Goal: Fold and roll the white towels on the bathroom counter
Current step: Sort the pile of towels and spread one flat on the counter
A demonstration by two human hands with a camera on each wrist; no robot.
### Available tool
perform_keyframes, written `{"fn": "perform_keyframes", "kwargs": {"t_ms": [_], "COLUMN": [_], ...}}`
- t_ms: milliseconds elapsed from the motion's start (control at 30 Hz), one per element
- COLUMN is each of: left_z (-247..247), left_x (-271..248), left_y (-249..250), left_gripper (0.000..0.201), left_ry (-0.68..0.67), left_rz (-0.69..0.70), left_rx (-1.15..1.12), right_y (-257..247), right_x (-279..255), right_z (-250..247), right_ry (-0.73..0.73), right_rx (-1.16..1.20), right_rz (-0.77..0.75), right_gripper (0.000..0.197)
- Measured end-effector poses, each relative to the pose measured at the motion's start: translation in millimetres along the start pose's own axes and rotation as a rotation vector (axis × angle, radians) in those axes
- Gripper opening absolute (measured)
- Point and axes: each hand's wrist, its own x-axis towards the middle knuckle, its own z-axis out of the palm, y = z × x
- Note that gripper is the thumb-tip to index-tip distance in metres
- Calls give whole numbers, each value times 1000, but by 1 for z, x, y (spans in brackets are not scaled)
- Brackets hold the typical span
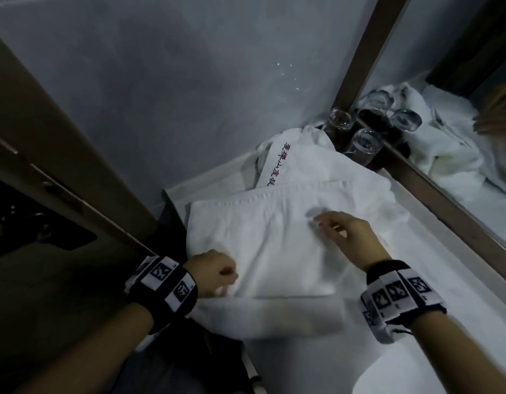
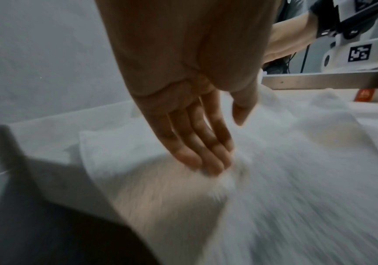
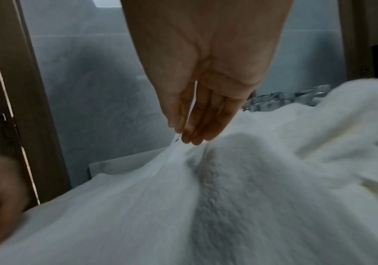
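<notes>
A folded white towel (image 1: 274,237) lies flat on the white counter (image 1: 450,280). My left hand (image 1: 226,282) is at its near left corner. In the left wrist view its fingers (image 2: 206,152) are straight, with the tips touching the towel (image 2: 296,179) and the thumb held apart. My right hand (image 1: 317,220) is over the towel's middle right. In the right wrist view that hand (image 3: 181,134) pinches a small label between thumb and fingertips, and the towel (image 3: 251,197) rises in a peak beneath it.
A second white towel with red stitched characters (image 1: 280,157) lies crumpled behind. Upturned glasses (image 1: 362,143) stand in the back corner by the mirror (image 1: 459,155). A brown door (image 1: 47,166) is close on the left; the grey wall (image 1: 189,95) stands behind.
</notes>
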Motion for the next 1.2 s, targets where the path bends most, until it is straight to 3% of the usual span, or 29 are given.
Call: {"fn": "perform_keyframes", "kwargs": {"t_ms": [67, 167, 333, 400, 633, 833, 1200], "left_z": [-17, -42, -61, -60, -55, -62, -67], "left_x": [22, 56, 102, 113, 128, 127, 122], "left_y": [8, 18, 31, 30, 8, 0, 4], "left_gripper": [12, 25, 30, 27, 24, 9, 9], "left_ry": [132, 348, 573, 605, 533, 482, 337], "left_rz": [20, 120, 230, 207, 133, 252, 127], "left_rx": [-119, -293, -209, -159, -163, -333, -294], "right_y": [-8, -17, -32, -32, -28, -24, -28], "right_x": [17, 42, 85, 99, 124, 130, 134], "right_z": [7, 19, 39, 47, 63, 60, 65], "right_ry": [1, -6, -15, -25, -104, -36, -191], "right_rx": [-16, -107, -246, -325, -562, -415, -594], "right_rz": [-40, -129, -321, -311, -227, -163, -237], "right_gripper": [20, 25, 24, 28, 42, 26, 40]}}
